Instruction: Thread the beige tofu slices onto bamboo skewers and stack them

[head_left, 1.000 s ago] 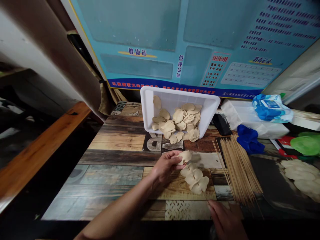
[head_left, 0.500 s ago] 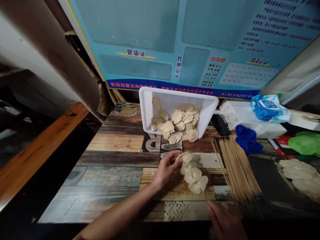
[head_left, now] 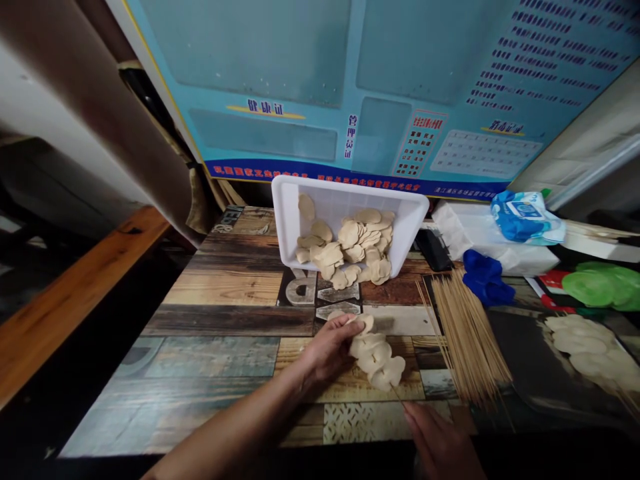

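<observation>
My left hand (head_left: 333, 347) is closed, with thumb and fingers pinching a thin pale round slice (head_left: 367, 324) at the far end of a skewer. Several more pale slices (head_left: 377, 360) are threaded in a folded row along that skewer. The bare lower end of the wooden skewer (head_left: 397, 393) runs into my right hand (head_left: 440, 437), which is shut around it near the table's front edge. Beyond my left hand, a white plastic tub (head_left: 415, 230), tilted toward me, holds a heap of loose slices (head_left: 350, 240).
A bundle of bare skewers (head_left: 467, 340) lies right of my hands. Beyond it sit a dark tray (head_left: 525, 360) with filled skewers (head_left: 585, 347), blue cloth-like material (head_left: 485, 277), a green item (head_left: 600, 285) and a blue-white packet (head_left: 525, 217). A blue notice board (head_left: 260, 143) stands behind the table.
The view has shifted slightly. My left fingers have moved over the uppermost slice, and another slice edge now shows behind that hand. My right hand still holds the skewer's lower end.
</observation>
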